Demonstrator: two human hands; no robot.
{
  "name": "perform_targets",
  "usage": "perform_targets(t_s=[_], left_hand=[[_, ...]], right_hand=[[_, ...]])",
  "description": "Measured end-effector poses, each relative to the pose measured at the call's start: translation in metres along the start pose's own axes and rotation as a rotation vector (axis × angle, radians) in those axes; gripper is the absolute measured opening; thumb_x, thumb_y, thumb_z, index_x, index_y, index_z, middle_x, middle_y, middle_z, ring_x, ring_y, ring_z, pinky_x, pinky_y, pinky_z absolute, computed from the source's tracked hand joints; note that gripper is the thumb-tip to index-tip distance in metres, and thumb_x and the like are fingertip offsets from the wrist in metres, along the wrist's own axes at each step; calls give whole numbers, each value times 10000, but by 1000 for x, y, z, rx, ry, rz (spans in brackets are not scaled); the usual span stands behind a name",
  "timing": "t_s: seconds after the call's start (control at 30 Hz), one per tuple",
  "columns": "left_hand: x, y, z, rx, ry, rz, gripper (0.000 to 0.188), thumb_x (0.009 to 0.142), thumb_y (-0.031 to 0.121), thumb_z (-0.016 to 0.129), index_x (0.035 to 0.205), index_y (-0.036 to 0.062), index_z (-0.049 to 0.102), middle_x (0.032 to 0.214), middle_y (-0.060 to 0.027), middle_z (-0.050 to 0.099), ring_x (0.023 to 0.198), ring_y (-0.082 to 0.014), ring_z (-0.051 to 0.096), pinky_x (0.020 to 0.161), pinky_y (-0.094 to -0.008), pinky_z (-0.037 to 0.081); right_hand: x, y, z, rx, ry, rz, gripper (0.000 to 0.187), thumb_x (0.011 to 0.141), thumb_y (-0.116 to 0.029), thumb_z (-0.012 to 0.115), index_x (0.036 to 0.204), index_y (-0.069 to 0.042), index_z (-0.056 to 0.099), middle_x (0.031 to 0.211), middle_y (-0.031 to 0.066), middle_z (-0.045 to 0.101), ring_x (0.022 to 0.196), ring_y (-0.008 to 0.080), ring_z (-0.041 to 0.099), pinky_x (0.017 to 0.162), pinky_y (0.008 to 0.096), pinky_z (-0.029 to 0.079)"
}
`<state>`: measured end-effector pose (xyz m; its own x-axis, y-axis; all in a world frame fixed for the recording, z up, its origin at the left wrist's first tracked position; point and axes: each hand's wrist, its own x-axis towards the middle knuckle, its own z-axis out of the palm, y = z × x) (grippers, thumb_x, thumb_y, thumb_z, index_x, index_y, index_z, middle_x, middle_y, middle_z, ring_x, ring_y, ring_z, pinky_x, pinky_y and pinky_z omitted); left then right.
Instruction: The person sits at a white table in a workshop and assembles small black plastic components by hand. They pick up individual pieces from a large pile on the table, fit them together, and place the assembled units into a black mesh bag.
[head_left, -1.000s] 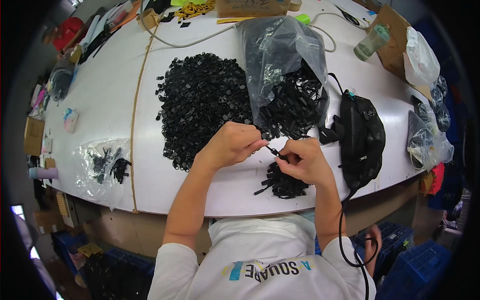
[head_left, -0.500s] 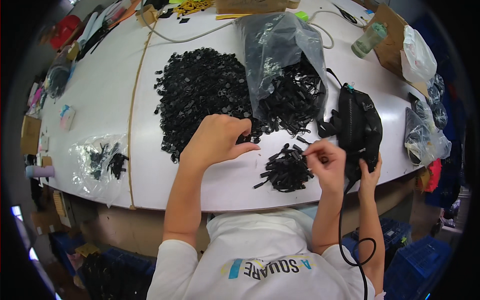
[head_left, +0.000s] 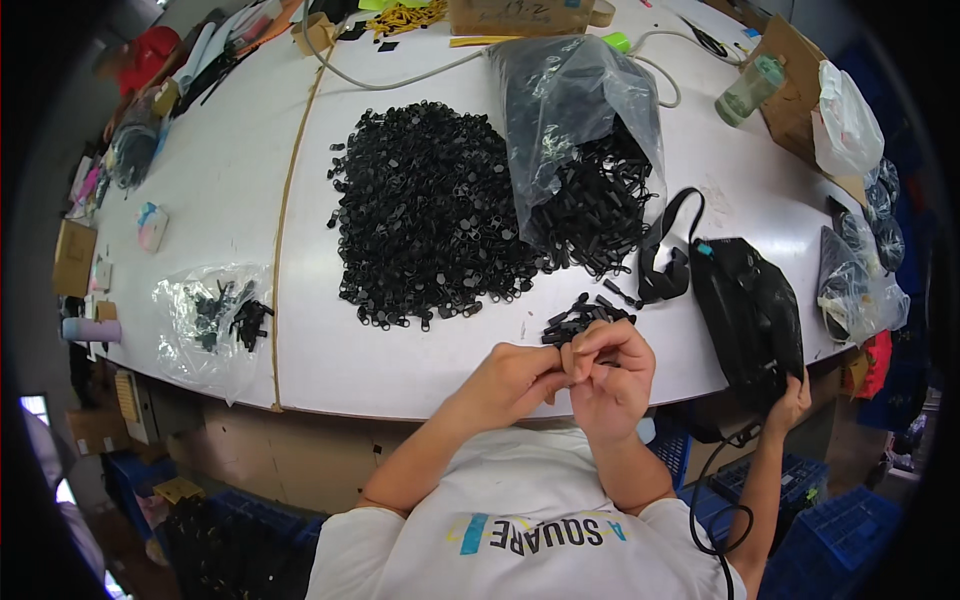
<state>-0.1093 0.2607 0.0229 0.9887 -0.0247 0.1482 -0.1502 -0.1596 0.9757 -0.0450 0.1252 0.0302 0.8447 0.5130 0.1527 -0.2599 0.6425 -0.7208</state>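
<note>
In front of my chest my left hand (head_left: 515, 382) and my right hand (head_left: 612, 378) meet, fingertips pinched together. What is between them is hidden or too small to make out. Just beyond is a small heap of black cord-end pulls (head_left: 572, 318), partly covered by my right hand. A wide heap of small black looped tabs (head_left: 430, 220) spreads on the white table, further left. Behind the small heap lies a clear plastic bag (head_left: 570, 90), its mouth spilling more black pulls (head_left: 595, 205).
At right, another person's hand (head_left: 790, 403) holds a black zippered pouch (head_left: 748, 320) with a strap (head_left: 665, 270). A clear bag with a few black pieces (head_left: 215, 325) lies left of a brown table seam (head_left: 290, 180). A green-tinted bottle (head_left: 750, 90) leans near cardboard at the far right.
My left hand has come from the looped-tab heap toward my chest, and my right hand has moved from the small heap to meet it. The black pouch has swung right and nearer.
</note>
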Motion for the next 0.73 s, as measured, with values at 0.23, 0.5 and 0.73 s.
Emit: perform_targets(t_s=[0.23,0.5,0.73], left_hand=[[-15,-9,27,-300,330,13,87,859,38,635,893,-36,606,671,-95,615,549,-157,603,496,-261,461],[-23,-29,-19,752,484,-94,242,748,100,748,935,24,615,655,-67,558,524,-188,557,483,-306,445],[-28,-44,-28,960,531,-216,287,756,96,735,1007,55,602,668,-62,559,542,-218,568,496,-326,449]], right_hand=[[-6,-1,22,-216,35,89,282,824,-70,495,1038,95,577,947,179,611,788,216,580,710,288,467],[-1,-1,-7,-150,67,-140,213,757,5,418,813,115,592,602,95,483,566,133,399,617,303,393],[1,-7,-16,-307,63,-33,502,871,-393,495,889,103,572,582,38,413,538,93,308,562,263,293]])
